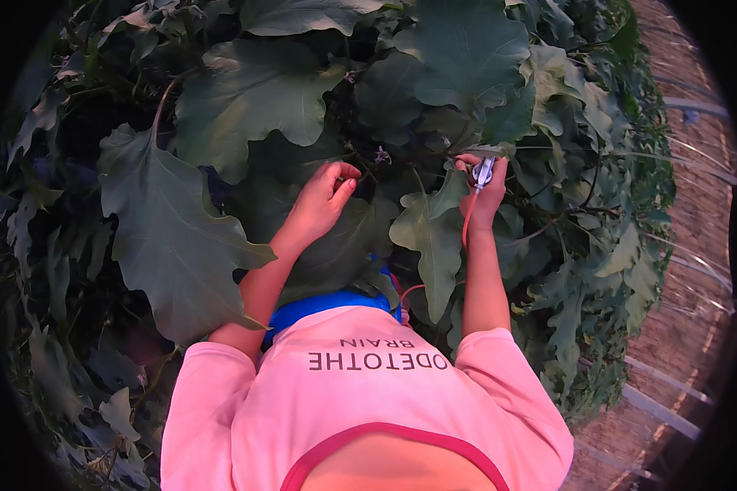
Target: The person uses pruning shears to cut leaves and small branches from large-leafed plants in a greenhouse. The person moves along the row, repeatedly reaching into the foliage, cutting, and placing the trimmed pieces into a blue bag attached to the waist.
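My left hand (319,202) is among the leaves at the middle, with curled fingers and the thumb close to the forefinger. Whatever may be between those fingertips is too small to make out. A small purple flower (382,155) hangs on a stem just right of it. My right hand (488,192) is closed around a small white and grey handheld device (484,173). From its lower end a thin red cord (467,221) runs down toward my waist. A green leaf (491,150) lies against the top of the device.
Broad-leaved plants surround both arms. One large leaf (176,237) overlaps my left forearm, and a lobed leaf (431,245) hangs between my arms. At waist level shows something blue (323,304). Brown ground (671,327) with pale strips lies on the right.
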### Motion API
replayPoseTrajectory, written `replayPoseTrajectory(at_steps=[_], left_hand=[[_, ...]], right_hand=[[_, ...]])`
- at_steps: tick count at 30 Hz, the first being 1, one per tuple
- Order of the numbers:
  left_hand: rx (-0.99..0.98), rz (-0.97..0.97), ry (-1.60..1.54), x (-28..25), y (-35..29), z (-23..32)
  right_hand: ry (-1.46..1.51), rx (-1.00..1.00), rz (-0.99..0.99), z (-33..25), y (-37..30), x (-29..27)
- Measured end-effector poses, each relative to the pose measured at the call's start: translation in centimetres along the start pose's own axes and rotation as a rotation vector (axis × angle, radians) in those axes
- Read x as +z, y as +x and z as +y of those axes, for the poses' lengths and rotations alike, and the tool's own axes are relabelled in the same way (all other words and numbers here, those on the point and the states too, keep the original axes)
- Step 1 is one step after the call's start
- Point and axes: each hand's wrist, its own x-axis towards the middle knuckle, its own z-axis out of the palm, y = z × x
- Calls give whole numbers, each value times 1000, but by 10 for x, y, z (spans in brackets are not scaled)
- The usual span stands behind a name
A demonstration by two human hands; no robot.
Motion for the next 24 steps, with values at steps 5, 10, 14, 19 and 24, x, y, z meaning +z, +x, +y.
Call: replayPoseTrajectory(at_steps=[5, 10, 14, 19, 24], left_hand=[[57, -191, 127, -18, -7, -12], [24, -124, 173, -13, 15, -34], [81, -59, 264, 10, 52, -41], [357, 46, 553, 48, 91, -59], [448, -38, 957, 67, 102, -72]], right_hand=[[330, 12, 206, 5, -5, 20], [508, -43, 501, -38, -12, -22], [571, -80, 197, -125, -63, -61], [481, 163, -608, -150, -162, -31], [187, 131, -894, -108, -178, -1]])
